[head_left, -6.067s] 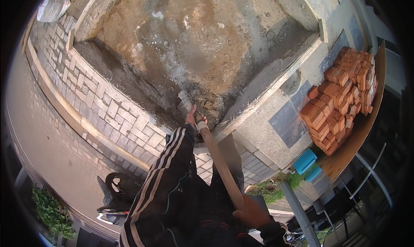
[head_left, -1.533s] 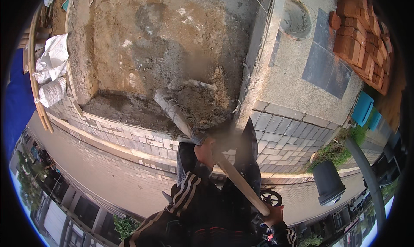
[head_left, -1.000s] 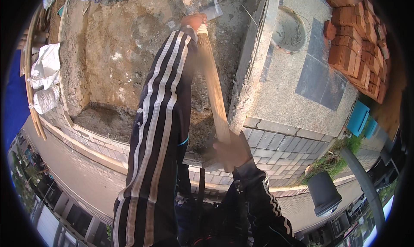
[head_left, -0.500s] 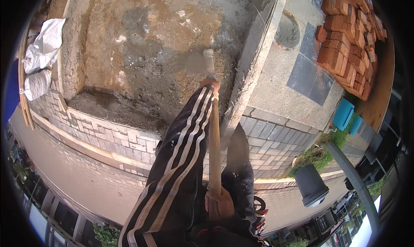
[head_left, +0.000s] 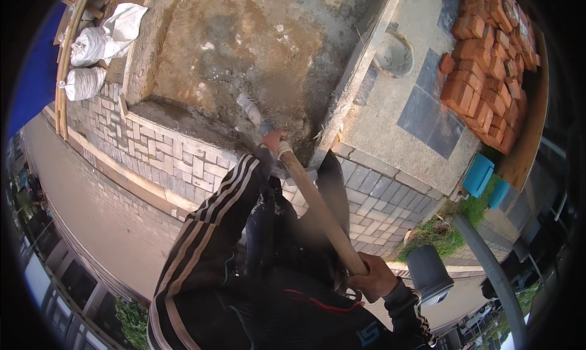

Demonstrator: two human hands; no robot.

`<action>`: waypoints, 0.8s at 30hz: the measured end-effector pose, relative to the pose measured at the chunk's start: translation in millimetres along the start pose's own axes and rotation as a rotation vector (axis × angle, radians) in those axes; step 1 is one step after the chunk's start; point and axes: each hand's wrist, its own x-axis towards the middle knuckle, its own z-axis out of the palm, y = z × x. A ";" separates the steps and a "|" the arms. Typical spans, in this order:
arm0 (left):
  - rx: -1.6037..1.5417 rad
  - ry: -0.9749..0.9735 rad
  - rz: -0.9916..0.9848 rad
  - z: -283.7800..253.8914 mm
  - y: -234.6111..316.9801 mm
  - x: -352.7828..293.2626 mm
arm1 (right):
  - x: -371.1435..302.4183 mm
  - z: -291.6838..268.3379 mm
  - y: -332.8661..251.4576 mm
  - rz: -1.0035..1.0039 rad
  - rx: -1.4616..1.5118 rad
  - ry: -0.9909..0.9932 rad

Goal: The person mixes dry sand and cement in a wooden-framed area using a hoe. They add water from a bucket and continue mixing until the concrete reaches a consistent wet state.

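Observation:
A long wooden-handled tool (head_left: 320,215) slants from the lower right up toward the dirt. My left hand (head_left: 273,140) is closed around its forward part, where a pale wrap shows next to the fingers. Farther down, my right hand (head_left: 375,278) grips the handle's near end beside my body. Past my left hand the tool goes on to a pale, mud-caked end (head_left: 249,107) close to the wet soil. The shape of the tool's head cannot be made out. Around it lies a rough, muddy bed (head_left: 226,63) of brown and grey soil with small stones.
A concrete edging (head_left: 354,81) bounds the bed on the right. Beyond it are a round mortar bucket (head_left: 392,55), grey tiles (head_left: 430,121) and stacked red bricks (head_left: 482,75). White sacks (head_left: 85,83) lie left, near bamboo poles (head_left: 64,93). Paving (head_left: 152,139) surrounds my legs.
The handle has swung from nearly upright in the view to a slant. My right hand has moved right, my left hand slightly left and nearer. The view has shifted too.

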 end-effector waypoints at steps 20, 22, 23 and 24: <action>-1.454 1.196 -0.396 -40.8 345.4 -24.3 | 109.7 -243.7 112.2 -0.499 -1.041 0.486; -1.476 1.296 -0.358 -51.0 354.5 -39.7 | 73.1 -219.4 78.9 -0.434 -1.082 0.442; -1.438 1.343 -0.371 -58.3 361.4 -43.3 | 67.9 -216.3 70.7 -0.508 -1.087 0.441; -1.401 1.400 -0.395 -65.7 369.2 -46.6 | 60.7 -216.2 63.6 -0.578 -1.094 0.424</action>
